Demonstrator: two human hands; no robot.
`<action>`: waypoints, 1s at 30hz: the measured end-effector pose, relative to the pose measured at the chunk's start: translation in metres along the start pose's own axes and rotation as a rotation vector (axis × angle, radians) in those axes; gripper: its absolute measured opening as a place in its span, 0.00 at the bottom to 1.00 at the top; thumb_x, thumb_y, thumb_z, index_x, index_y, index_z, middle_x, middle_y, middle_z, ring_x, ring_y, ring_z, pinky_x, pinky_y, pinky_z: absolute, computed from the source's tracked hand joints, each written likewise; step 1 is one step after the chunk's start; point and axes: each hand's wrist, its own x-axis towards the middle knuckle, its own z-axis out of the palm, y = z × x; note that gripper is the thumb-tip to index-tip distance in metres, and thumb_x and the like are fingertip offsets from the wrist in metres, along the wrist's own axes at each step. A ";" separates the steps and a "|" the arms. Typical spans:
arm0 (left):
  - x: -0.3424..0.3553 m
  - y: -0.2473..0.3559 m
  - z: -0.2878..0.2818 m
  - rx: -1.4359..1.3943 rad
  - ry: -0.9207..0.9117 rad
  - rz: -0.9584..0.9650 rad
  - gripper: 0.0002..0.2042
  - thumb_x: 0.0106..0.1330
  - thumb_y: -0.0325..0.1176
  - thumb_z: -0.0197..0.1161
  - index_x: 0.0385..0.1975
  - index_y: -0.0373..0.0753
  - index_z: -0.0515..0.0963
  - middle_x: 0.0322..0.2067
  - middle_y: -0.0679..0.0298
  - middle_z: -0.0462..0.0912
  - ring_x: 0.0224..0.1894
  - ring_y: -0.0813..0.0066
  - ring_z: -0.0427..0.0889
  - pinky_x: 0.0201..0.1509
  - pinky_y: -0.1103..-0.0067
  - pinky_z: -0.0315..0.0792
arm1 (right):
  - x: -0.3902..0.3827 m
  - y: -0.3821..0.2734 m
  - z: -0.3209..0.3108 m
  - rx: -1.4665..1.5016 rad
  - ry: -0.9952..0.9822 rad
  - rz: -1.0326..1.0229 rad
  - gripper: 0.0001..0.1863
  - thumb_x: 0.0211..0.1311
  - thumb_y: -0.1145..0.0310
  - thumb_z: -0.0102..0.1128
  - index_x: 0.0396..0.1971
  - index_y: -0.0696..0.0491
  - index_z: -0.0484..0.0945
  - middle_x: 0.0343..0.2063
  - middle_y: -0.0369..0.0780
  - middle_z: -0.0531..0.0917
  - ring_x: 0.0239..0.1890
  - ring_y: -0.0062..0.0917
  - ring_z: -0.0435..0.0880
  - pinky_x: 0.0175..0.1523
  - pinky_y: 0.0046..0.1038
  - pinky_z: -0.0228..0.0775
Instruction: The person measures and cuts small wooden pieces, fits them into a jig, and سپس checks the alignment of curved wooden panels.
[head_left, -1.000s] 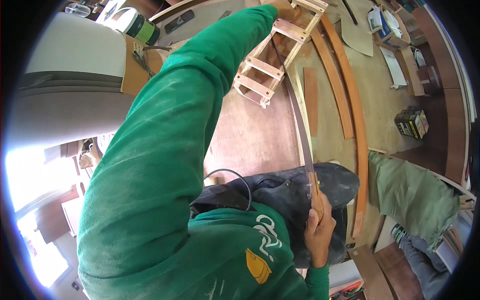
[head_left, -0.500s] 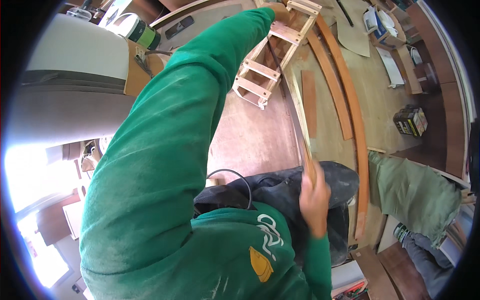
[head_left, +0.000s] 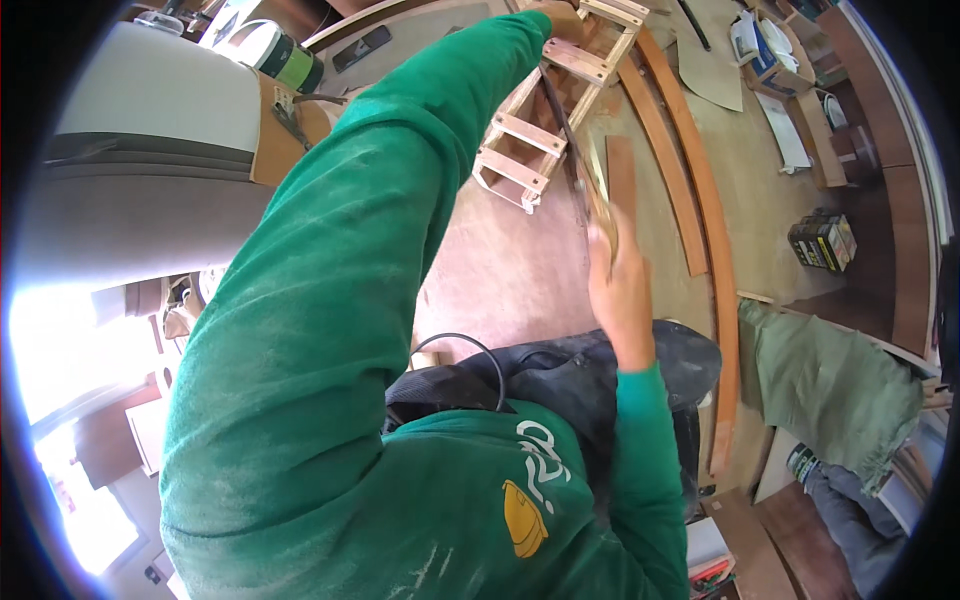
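Right hand (head_left: pixel 622 290) is closed around the near end of a thin wooden strip (head_left: pixel 590 175), which runs away from it to the ladder-like wooden frame (head_left: pixel 545 120). Left hand (head_left: pixel 556 18) grips the far top of that frame at full arm's reach, largely hidden by the green sleeve (head_left: pixel 360 260). Two long curved wooden rails (head_left: pixel 700 190) lie just right of the right hand.

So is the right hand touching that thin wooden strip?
Touching: the head view shows the right hand closed around the lower end of the thin wooden strip.
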 end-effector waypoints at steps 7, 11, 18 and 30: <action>0.001 0.008 0.003 -0.051 0.060 0.075 0.28 0.70 0.56 0.52 0.57 0.40 0.81 0.54 0.49 0.85 0.56 0.50 0.85 0.60 0.59 0.77 | -0.153 -0.034 -0.083 -0.038 -0.092 0.215 0.25 0.75 0.63 0.54 0.66 0.59 0.70 0.54 0.60 0.82 0.52 0.56 0.85 0.53 0.45 0.79; -0.002 0.009 0.003 -0.045 0.061 0.058 0.29 0.70 0.57 0.51 0.57 0.40 0.81 0.53 0.48 0.85 0.55 0.50 0.85 0.59 0.59 0.77 | -0.081 -0.012 -0.038 -0.049 -0.050 0.197 0.24 0.76 0.62 0.53 0.66 0.59 0.71 0.52 0.60 0.83 0.54 0.57 0.84 0.56 0.45 0.77; -0.003 0.000 -0.001 -0.026 0.035 0.024 0.29 0.71 0.57 0.51 0.58 0.40 0.80 0.53 0.47 0.86 0.54 0.49 0.86 0.58 0.59 0.78 | 0.010 -0.003 0.006 0.028 -0.007 0.045 0.23 0.77 0.63 0.53 0.66 0.59 0.72 0.52 0.61 0.82 0.54 0.59 0.82 0.59 0.45 0.75; -0.006 0.007 -0.001 -0.061 0.077 0.053 0.30 0.72 0.58 0.50 0.58 0.39 0.79 0.51 0.45 0.86 0.52 0.47 0.87 0.56 0.58 0.79 | -0.043 -0.006 -0.016 -0.118 -0.002 0.152 0.25 0.77 0.62 0.52 0.67 0.58 0.71 0.50 0.60 0.84 0.55 0.58 0.82 0.56 0.46 0.77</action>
